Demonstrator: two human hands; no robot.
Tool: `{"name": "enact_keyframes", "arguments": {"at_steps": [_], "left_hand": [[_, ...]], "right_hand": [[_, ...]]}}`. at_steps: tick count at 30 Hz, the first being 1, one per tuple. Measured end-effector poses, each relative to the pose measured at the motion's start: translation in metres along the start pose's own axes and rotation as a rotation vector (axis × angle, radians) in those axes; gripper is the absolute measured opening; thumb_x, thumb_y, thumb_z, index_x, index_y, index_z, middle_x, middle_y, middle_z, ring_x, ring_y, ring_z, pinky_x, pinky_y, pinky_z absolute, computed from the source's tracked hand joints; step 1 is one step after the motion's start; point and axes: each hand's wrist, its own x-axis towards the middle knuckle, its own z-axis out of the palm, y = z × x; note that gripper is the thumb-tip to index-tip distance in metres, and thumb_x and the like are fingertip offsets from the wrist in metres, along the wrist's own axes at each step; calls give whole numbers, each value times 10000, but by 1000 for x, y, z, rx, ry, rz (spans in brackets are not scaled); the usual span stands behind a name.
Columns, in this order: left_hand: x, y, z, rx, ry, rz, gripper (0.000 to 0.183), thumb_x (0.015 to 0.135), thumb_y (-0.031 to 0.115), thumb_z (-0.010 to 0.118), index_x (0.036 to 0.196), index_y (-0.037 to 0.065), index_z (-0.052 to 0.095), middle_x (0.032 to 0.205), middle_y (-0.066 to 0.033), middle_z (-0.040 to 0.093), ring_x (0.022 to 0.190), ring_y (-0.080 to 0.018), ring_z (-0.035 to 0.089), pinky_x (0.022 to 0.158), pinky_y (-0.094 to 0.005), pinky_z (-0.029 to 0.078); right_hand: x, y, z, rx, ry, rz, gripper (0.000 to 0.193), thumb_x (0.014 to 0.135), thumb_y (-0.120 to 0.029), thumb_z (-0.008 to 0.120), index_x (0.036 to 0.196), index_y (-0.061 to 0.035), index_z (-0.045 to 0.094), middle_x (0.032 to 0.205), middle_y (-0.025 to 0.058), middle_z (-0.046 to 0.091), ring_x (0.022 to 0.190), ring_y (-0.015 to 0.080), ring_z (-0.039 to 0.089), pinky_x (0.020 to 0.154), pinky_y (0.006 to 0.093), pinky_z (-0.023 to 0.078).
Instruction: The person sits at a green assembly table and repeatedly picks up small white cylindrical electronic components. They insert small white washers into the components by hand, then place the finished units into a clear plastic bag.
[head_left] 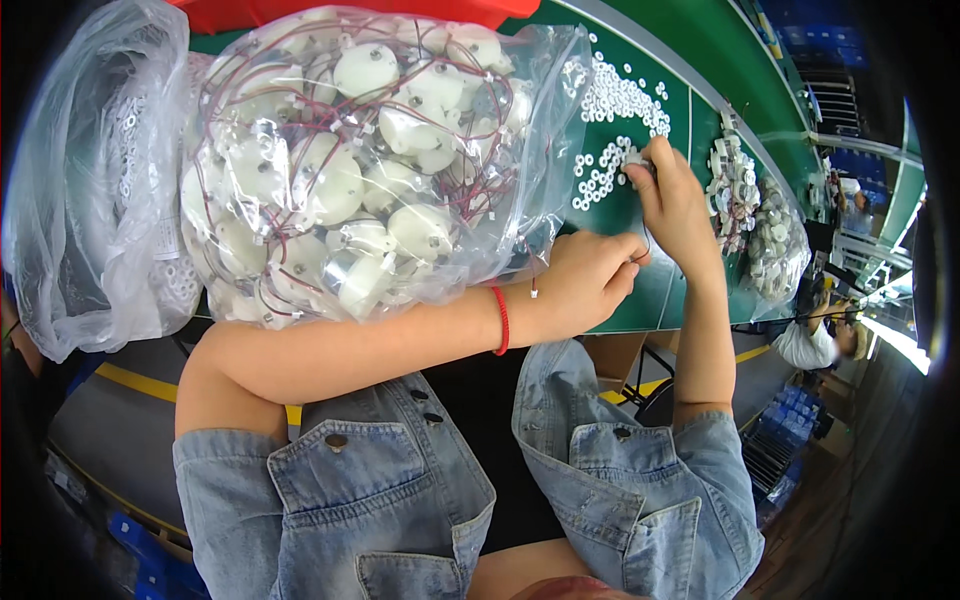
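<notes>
My right hand (678,205) is closed in a pinch on a small grey-white motor part (636,160), mostly hidden by the fingers, held over loose white washers (600,180) on the green table. Just below and to the left, my left hand (585,282) is closed, thumb and forefinger pressed together. A thin dark wire (648,238) runs between the two hands, with its end at the left fingertips. Beside my left forearm lies a large clear bag (400,130) full of round white motors with dark red wires. A small white connector (534,293) dangles by my left wrist.
More washers (625,100) lie heaped farther back. Wired white parts (732,185) are piled on the right, next to a filled clear bag (778,240). Another clear bag (130,190) with white rings stands far left. A red bin (350,10) is behind; a person (810,340) is off right.
</notes>
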Motion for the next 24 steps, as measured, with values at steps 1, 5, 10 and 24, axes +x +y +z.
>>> {"name": "enact_keyframes", "arguments": {"at_steps": [1,5,10,24], "left_hand": [[0,0,-1,9,-7,-4,178,955,85,478,1052,-11,593,786,-140,694,746,-299,696,691,-380,538],[0,1,-3,-14,-23,2,187,959,86,475,1071,-14,587,803,-145,693,759,-296,694,698,-373,536],[0,3,-3,-20,-45,-18,188,960,87,475,1075,-16,583,799,-147,689,758,-299,692,697,-376,533],[-1,-1,-1,-28,16,56,159,951,85,486,1052,1,577,786,-155,682,753,-323,685,690,-406,531]], "right_hand": [[-4,4,3,123,-7,90,159,930,-111,594,961,-16,470,784,141,564,694,290,535,624,398,420],[-10,17,3,347,32,223,165,984,-153,561,960,-15,474,670,61,519,593,120,443,546,282,367],[-10,18,7,446,159,211,163,993,-164,561,959,-20,492,649,-8,460,597,57,378,521,246,300],[-12,10,6,315,92,209,156,949,-146,614,952,-20,522,633,6,437,572,90,362,515,267,303]]}}
